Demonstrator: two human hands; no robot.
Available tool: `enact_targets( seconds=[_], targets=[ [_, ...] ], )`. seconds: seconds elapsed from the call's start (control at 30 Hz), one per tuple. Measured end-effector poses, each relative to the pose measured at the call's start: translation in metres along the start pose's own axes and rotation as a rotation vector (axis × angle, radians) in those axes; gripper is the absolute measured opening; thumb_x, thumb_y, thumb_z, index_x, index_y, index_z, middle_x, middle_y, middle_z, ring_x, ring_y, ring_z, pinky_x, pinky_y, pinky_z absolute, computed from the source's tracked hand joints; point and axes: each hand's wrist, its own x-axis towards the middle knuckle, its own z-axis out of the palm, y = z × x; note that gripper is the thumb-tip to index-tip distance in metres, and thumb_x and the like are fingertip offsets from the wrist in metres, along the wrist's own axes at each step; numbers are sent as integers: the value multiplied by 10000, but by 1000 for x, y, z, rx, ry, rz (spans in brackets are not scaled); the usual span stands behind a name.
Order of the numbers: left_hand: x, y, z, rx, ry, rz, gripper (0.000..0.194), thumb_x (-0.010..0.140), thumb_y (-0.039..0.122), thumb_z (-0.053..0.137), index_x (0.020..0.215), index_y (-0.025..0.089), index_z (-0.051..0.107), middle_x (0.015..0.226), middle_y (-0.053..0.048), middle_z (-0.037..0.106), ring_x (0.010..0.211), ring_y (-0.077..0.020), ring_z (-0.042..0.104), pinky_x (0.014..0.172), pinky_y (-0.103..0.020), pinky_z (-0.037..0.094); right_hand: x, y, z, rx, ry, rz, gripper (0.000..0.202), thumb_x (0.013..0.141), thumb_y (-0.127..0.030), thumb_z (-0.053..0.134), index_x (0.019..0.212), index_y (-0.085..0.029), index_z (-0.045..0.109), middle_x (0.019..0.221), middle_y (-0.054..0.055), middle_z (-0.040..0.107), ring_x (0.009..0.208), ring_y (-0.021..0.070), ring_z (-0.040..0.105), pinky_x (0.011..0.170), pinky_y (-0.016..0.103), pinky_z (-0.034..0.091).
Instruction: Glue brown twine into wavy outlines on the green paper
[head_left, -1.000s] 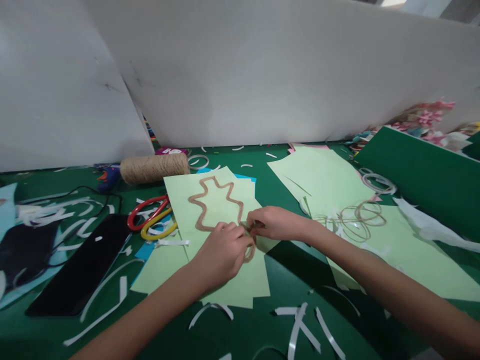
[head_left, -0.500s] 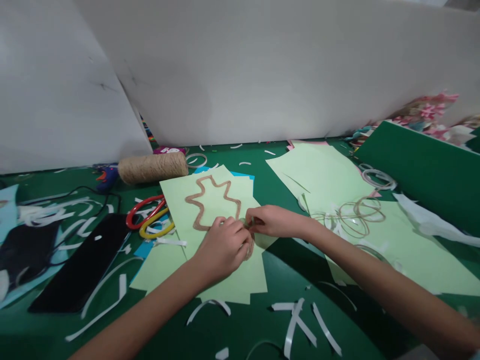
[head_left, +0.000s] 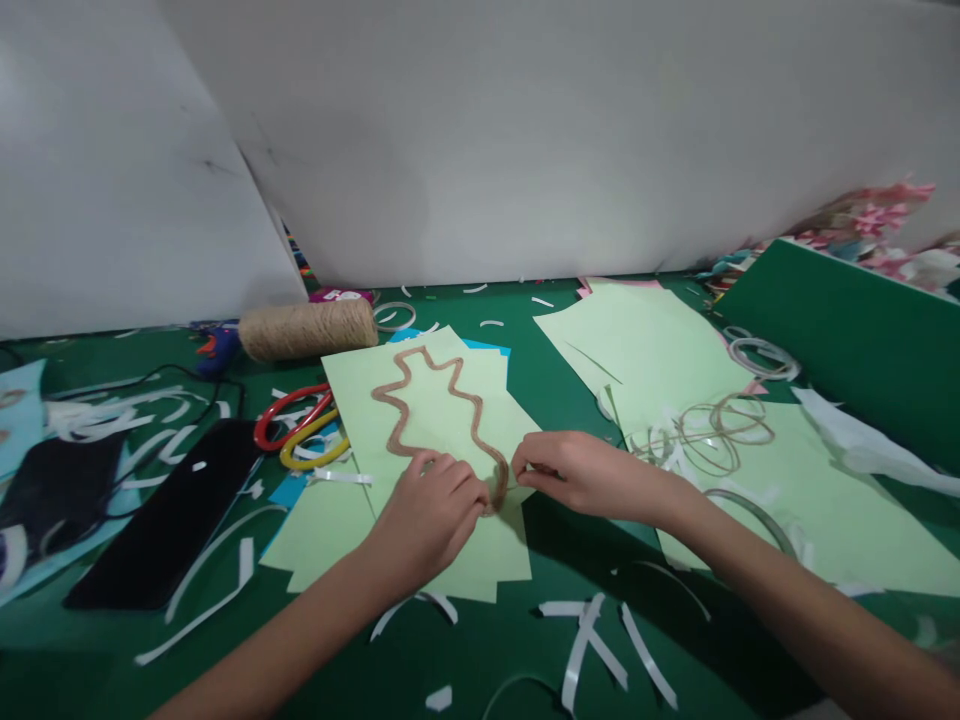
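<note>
A brown twine outline (head_left: 478,408), wavy and leaf-like, lies on pale green paper (head_left: 442,410). My left hand (head_left: 435,505) rests over its lower edge, fingers curled and pressed together on the twine. The part of the twine beneath that hand is hidden. Just right of the outline's lower right bend, my right hand (head_left: 574,470) is closed in a pinch, close to the twine. Whatever its fingertips may hold is too small to make out.
A twine spool (head_left: 307,330) lies at the back left, beside a blue glue gun (head_left: 217,345). Scissors with red and yellow handles (head_left: 311,440) sit left of the paper. Loose twine (head_left: 724,430) and more green sheets (head_left: 637,340) are on the right. White strips (head_left: 581,650) litter the front.
My right hand has moved right and slightly toward me, away from my left hand. The outline's lower right bend now shows between them. My left hand has shifted slightly down and left.
</note>
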Motion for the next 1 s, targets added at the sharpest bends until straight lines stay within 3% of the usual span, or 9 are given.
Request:
enact_targets(
  seconds=[0.27,0.47,0.57,0.77,1.0],
  targets=[
    [-2,0,5,25,83,60,198,914,151,395,886,167,590,856,-43,578,830,-181,494,810,-362,349,-7,4,1,49,0,14,130,898,-173,470,841,-189,586,837,14,626,739,133,536,640,237,357],
    [-1,-1,6,27,45,67,172,861,92,440,903,173,586,860,-42,582,835,-186,506,803,-370,364,-5,14,5,33,1,42,133,897,-180,470,829,-187,583,841,19,625,735,137,530,625,243,349],
    [-1,1,5,58,59,93,191,848,69,444,916,170,591,869,-41,596,837,-184,516,807,-376,372,-1,20,9,6,26,41,118,895,-178,474,849,-183,584,856,26,622,760,146,535,635,247,352],
    [-3,6,4,192,221,204,242,894,44,383,965,135,596,856,-57,625,824,-178,534,841,-400,384,12,26,15,-59,77,-10,113,899,-156,466,847,-174,565,851,37,579,780,149,521,661,247,357],
    [-2,6,5,197,224,192,253,905,56,371,994,154,587,866,-52,632,830,-172,544,831,-396,413,30,25,14,-126,61,4,97,875,-122,483,848,-167,565,848,37,566,771,148,500,650,243,331]
  ],
)
